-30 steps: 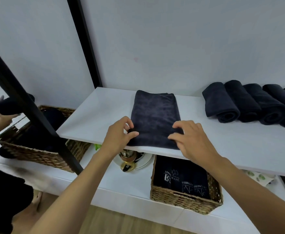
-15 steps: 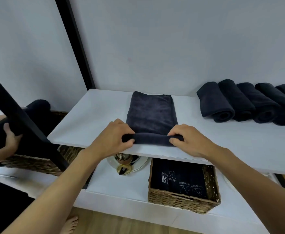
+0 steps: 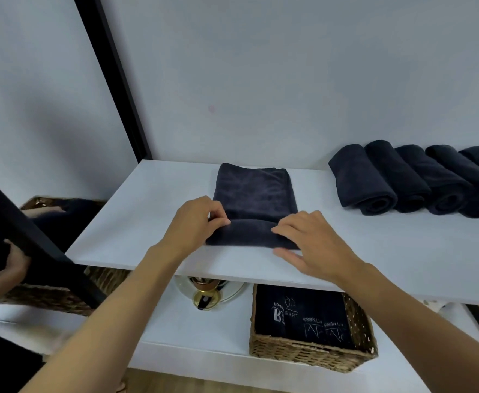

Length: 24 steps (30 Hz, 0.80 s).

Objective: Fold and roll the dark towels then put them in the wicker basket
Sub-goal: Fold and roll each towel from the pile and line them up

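Near the front edge of the upper shelf point(image 3: 136, 231), about in its middle, lies the dark towel point(image 3: 254, 191), folded to a long strip that runs toward the wall. Its near end is turned over into a short roll point(image 3: 247, 235), so the step in hand is, I judge, the rolling, and it is only at the beginning; most of the strip is flat.

The left hand point(image 3: 193, 222) grips the left end of the roll, with the fingers curled over the top of it. The right hand point(image 3: 309, 241) rests on the right end with fingers almost straight across the top and the thumb on the shelf at the front side; it presses more than it grips.

Toward the right end of the shelf a row of rolled towels point(image 3: 402, 180) lies side by side, well apart from the one in work. On the lower shelf, under the front edge, stands a wicker basket point(image 3: 312, 357) with dark cloth with printed letters inside.

The next move calls for both hands pushing the roll away toward the wall at equal speed, with firm pressure, so that the ends stay level and the roll does not become a cone. The putting into the basket is not yet done for this towel.
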{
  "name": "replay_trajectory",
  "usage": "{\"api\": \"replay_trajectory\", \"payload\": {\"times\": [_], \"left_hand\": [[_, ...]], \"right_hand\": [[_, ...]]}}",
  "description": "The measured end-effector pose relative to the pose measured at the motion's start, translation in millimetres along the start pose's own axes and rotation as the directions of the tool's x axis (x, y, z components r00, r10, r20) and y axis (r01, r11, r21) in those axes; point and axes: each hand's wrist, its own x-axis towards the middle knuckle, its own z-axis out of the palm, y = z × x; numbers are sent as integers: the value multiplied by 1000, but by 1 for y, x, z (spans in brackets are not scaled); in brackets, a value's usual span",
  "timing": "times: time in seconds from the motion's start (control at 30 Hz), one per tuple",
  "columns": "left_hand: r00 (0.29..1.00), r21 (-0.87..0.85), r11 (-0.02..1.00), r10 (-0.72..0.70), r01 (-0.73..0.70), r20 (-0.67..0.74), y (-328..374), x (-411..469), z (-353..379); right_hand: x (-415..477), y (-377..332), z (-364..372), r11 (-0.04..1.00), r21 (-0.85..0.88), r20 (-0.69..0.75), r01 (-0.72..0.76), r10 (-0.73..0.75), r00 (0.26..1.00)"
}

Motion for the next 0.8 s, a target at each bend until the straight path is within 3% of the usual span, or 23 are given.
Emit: {"api": "replay_trajectory", "payload": {"times": [0.07,0.17,0.27,0.4,0.5,0.57,0.67,0.73,0.8], "left_hand": [[978,197,966,187,-166,-93,-1,-4,4],[868,338,847,477,-411,-141,-11,-12,11],[837,341,792,547,-507,-27,-26,-15,8],[896,251,864,442,-436,32,-16,-15,-7],[974,-3,978,209,-210,87,-7,-1,-14],[985,-104,990,111,-98,130,-8,13,-13],[987,-168,985,64,-39,147,-12,28,-8],[990,-218,975,66,-38,125,-13,33,-5],[995,-268,963,60,-37,76,-13,35,-1]], "right_hand": [[1,2,1,999,-38,79,-32,35,996],[14,-2,-7,992,18,138,-121,118,983],[26,-2,-18,951,159,226,-266,227,947],[33,7,-28,732,454,415,-508,331,848],[36,14,-33,514,569,511,-642,391,766],[39,17,-33,459,553,548,-695,428,719],[44,19,-28,581,468,475,-666,470,744],[42,14,-23,791,295,285,-536,462,840],[34,6,-19,937,86,87,-338,331,940]]}}
